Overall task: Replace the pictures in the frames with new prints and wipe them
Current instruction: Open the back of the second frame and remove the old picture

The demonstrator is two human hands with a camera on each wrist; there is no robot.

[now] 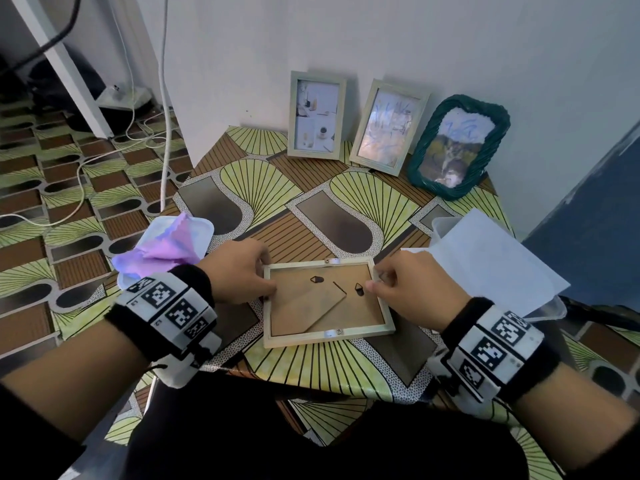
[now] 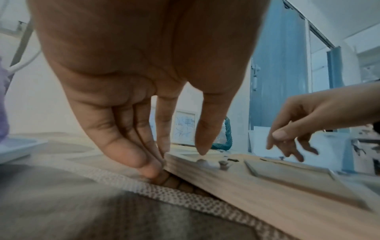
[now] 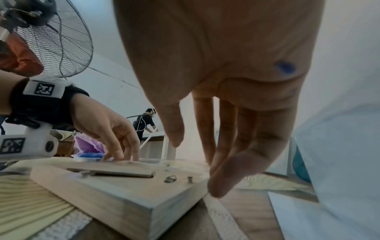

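Note:
A light wooden picture frame [image 1: 325, 337] lies face down on the patterned table, its brown backboard [image 1: 311, 306] with folded stand facing up. My left hand [image 1: 239, 271] pinches the frame's left rim. In the left wrist view that hand [image 2: 176, 162] has its thumb on top of the frame [image 2: 267, 194] and its fingers against the outer side. My right hand [image 1: 408, 282] hovers at the right rim by a small clip, fingers loosely hanging. The right wrist view shows this hand [image 3: 193, 152] holding nothing above the frame [image 3: 115, 194].
Two pale wooden frames [image 1: 316, 116] [image 1: 388, 128] and a green woven frame [image 1: 457, 147] lean on the back wall. A purple cloth [image 1: 166, 247] lies in a white tray [image 1: 204, 230] at left. White sheets [image 1: 491, 265] lie in a clear container at right. Cables run over the floor.

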